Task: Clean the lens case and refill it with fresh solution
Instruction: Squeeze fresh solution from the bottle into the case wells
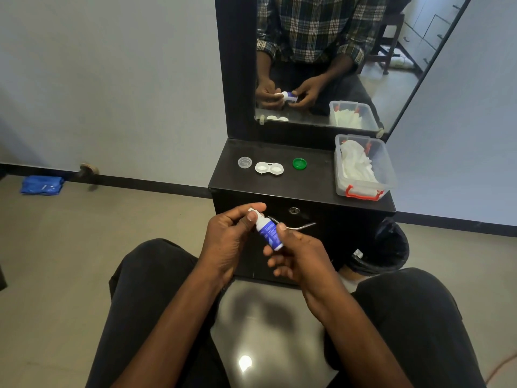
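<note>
- Right hand [296, 256] grips the solution bottle [269, 233], tilted, nozzle up-left.
- Left hand [232, 233] pinches its cap [253, 212].
- Open lens case [269, 168] sits beyond the bottle, on the desk [316, 175].

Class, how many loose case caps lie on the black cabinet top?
2: a clear cap left of the open lens case, a green cap right of it.

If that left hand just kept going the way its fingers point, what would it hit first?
Probably the solution bottle: the left hand points rightward with its fingertips already on the bottle's cap end, and the right hand lies just beyond. Depth is hard to judge from this one view.
</note>
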